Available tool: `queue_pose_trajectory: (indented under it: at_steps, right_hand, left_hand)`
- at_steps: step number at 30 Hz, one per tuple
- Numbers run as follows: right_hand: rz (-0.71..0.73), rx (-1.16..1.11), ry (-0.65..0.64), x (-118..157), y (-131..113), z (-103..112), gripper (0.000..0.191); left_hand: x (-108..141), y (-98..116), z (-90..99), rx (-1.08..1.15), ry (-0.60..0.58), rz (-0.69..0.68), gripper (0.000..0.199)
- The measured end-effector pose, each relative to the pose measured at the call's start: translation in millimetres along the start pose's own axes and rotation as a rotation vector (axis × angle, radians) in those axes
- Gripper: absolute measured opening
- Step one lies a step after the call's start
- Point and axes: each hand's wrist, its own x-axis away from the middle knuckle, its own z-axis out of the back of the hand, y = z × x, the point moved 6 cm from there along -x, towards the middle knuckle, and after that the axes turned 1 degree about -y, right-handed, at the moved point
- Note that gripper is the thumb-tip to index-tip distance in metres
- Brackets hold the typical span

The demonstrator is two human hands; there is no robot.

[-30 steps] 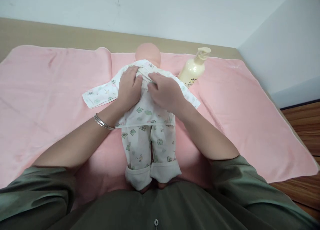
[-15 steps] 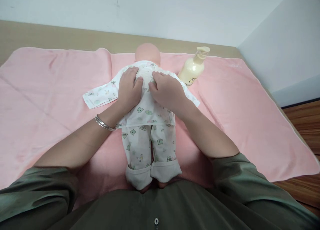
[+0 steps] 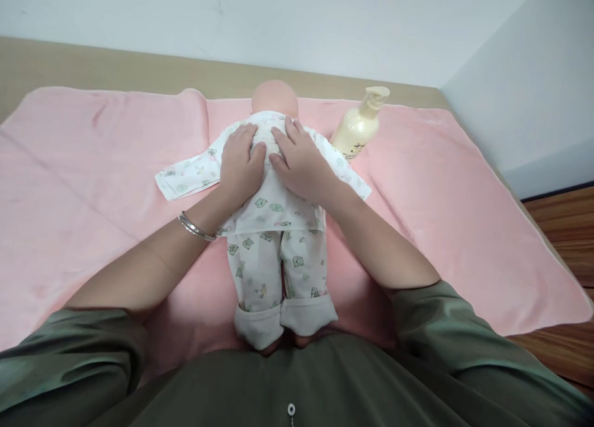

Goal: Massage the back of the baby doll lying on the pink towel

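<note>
A baby doll (image 3: 275,98) lies with its head away from me, no face showing, its feet close to my body. It wears a white long-sleeved top (image 3: 273,211) with small green animal prints and matching trousers (image 3: 260,272) with turned-up cuffs. My left hand (image 3: 242,164) rests flat on the left side of the doll's upper back, fingers extended and thumb apart. On the right side of the upper back lies my right hand (image 3: 304,161), its fingers spread over the cloth. Neither hand grips anything.
Beneath the doll spreads a pink blanket (image 3: 93,167) on a wooden surface (image 3: 93,59). A cream pump bottle (image 3: 355,130) leans beside the doll's right-hand sleeve. A white wall (image 3: 288,25) stands behind, and brown wood-grained panels (image 3: 563,229) show at the far right.
My right hand has shifted slightly left, and its fingers have spread and straightened on the doll's back. My left hand stays in nearly the same place.
</note>
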Motion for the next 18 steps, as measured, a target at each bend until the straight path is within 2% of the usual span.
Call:
queue_pose_trajectory:
  at_steps: [5, 8, 11, 15, 18]
  right_hand:
    - [-0.032, -0.014, 0.112, 5, -5, 22, 0.061]
    - [-0.071, -0.005, 0.075, 1, -2, 9, 0.062]
    - [-0.041, -0.066, 0.009, 0, -1, -3, 0.056]
    - [0.016, -0.169, 0.121, 8, -7, 20, 0.053]
    - [0.008, -0.141, 0.238, 13, -9, 35, 0.053]
  left_hand:
    - [1, 1, 0.0, -0.019, 0.002, -0.022, 0.045]
    - [0, 1, 0.0, 0.001, 0.011, -0.008, 0.045]
    - [0, 3, -0.8, 0.029, -0.018, 0.022, 0.048]
    - [2, 8, 0.8, 0.021, -0.056, 0.027, 0.047]
    - [2, 8, 3.0, 0.016, -0.036, 0.022, 0.043]
